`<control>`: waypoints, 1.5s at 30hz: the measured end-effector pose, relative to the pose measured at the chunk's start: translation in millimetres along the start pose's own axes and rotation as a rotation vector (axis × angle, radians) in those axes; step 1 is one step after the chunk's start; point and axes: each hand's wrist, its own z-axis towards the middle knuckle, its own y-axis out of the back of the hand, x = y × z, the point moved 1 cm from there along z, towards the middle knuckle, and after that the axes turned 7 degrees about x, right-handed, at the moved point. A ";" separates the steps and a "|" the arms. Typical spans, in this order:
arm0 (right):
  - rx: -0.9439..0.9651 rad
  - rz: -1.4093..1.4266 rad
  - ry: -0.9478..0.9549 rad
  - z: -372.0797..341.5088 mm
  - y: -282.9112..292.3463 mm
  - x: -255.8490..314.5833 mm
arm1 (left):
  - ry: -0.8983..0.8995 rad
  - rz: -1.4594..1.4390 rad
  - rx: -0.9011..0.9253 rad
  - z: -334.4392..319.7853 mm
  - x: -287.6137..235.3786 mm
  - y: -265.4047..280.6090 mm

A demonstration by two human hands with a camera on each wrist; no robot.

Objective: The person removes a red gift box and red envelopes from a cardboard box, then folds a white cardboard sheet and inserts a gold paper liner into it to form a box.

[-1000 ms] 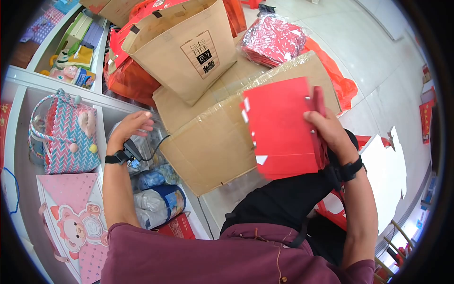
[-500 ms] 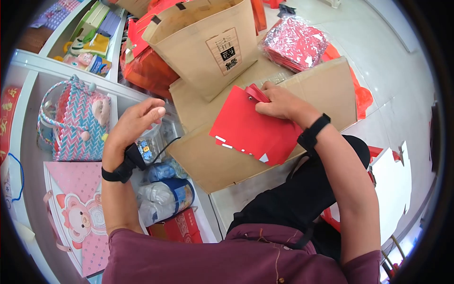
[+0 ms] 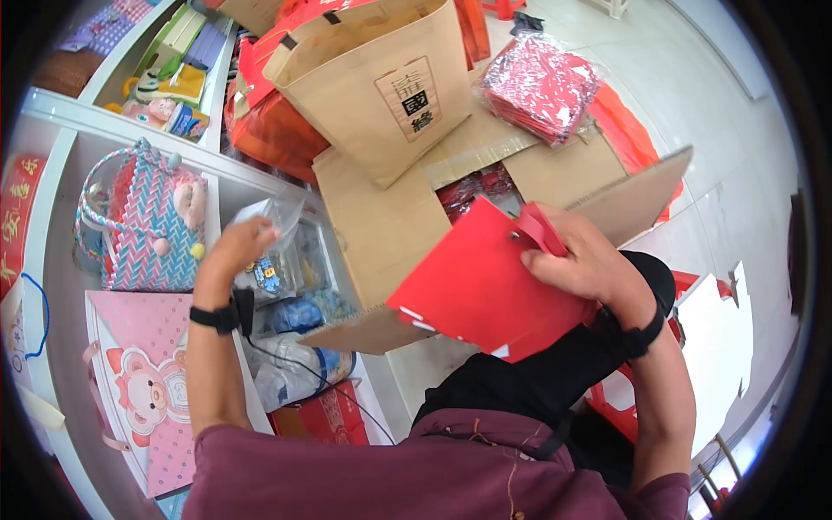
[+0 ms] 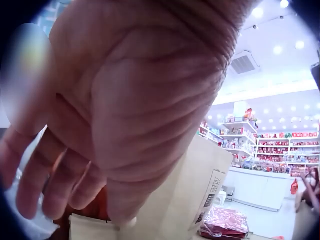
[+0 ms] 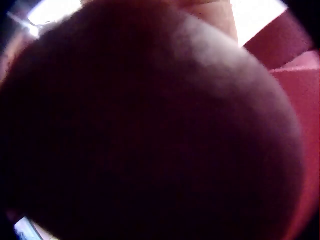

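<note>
My head view has the right hand [image 3: 579, 260] clamped on the red bag [image 3: 477, 286], thumb across its face beside the strap [image 3: 544, 230]. The bag is tilted by the carton's [image 3: 381, 230] near side, above a black trouser leg [image 3: 511, 377]; whether it touches the cardboard, I can't tell. Between the carton's flaps I see shiny red packs [image 3: 494, 182]. Over at the shelf [image 3: 87, 117], the left hand [image 3: 240, 250] grips nothing, fingers loosely bent and apart, near the clear packets [image 3: 295, 247]. My left wrist view is mostly palm; my right one, mostly dark with red at its edge. Up top, the paper bag [image 3: 355, 95] stands on the carton, with a wrapped red stack [image 3: 542, 87] to its right.
</note>
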 end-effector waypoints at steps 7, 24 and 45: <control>-0.292 0.172 -0.047 24.4 0.7 -33.7 | -0.063 -0.031 -0.305 -59.5 -55.6 -11.3; -0.102 0.439 -0.448 9.0 -33.8 -121.5 | -0.206 -1.208 0.242 44.0 -139.8 -257.3; -0.402 0.654 -0.347 -118.5 -2.1 -61.4 | -0.320 -1.080 0.408 233.8 -361.6 -138.4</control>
